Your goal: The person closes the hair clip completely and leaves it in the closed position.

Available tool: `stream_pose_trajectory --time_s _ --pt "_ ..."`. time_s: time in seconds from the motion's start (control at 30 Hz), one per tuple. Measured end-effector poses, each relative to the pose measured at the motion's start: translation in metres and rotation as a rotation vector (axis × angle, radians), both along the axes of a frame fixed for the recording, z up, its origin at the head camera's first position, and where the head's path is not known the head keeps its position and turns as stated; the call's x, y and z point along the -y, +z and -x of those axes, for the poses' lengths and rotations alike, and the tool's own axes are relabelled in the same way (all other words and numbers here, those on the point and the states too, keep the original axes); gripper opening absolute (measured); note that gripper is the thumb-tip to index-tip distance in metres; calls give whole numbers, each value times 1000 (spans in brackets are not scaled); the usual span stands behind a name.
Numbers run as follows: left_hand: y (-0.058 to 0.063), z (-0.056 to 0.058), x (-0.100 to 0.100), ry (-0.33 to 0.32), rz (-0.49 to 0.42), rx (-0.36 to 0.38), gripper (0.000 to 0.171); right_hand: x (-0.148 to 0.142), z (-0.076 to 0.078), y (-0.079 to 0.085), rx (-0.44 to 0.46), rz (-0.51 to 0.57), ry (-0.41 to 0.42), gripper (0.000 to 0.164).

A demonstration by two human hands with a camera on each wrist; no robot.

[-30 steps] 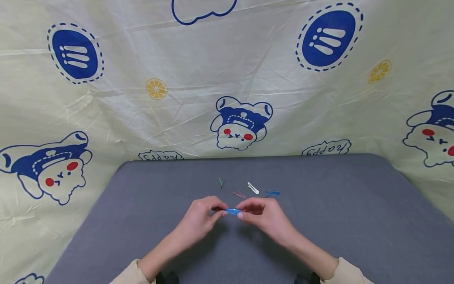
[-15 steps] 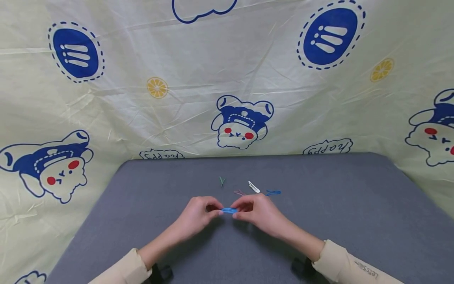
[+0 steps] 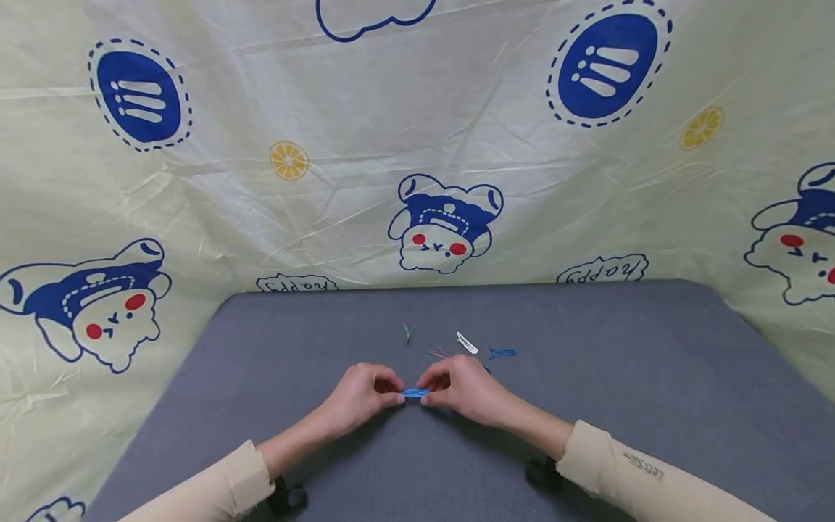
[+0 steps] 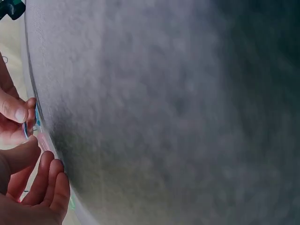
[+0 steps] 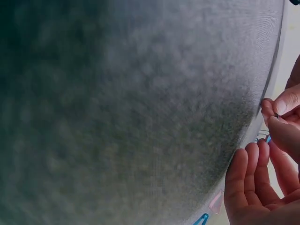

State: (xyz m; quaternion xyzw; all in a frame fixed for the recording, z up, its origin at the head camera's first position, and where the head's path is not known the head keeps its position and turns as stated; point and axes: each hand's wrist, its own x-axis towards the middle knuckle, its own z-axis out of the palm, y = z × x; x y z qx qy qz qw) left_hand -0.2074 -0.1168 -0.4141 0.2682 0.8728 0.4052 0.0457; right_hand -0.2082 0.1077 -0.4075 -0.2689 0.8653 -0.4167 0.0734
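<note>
A light-blue hair clip (image 3: 414, 393) is held level between both hands, low over the grey table. My left hand (image 3: 367, 395) pinches its left end between thumb and fingers. Its right end is pinched by my right hand (image 3: 464, 391). Fingertips cover both ends, so only the middle shows. In the left wrist view the left hand (image 4: 35, 187) is at the lower left, with a thin edge of the clip (image 4: 26, 130) by the thumb. The right hand (image 5: 262, 187) shows at the lower right in the right wrist view.
Beyond the hands lie a green clip (image 3: 408, 333), a white clip (image 3: 467, 343), a darker blue clip (image 3: 502, 354) and a pink clip (image 3: 438, 354), partly hidden by the right hand. A printed curtain (image 3: 352, 217) hangs behind the grey table (image 3: 620, 377).
Both hands have shifted a little left with the blue hair clip still pinched between them. More of the sleeves shows now. The clips on the table stay in place.
</note>
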Motion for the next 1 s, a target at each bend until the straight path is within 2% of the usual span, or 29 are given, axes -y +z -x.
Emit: stream_pose_trajectory --time_s 0.27,0.43,0.7,1.0 --pt "-6 9 3 -27 16 -46 8 4 6 -3 -32 -80 30 9" --pt "-7 13 4 -48 24 -14 9 6 8 -4 -44 -102 62 8" --pt "-6 14 5 -81 22 -20 7 6 8 -5 -39 -99 67 9" --pt "-8 10 7 -72 42 -16 8 4 7 -6 -19 -102 83 11"
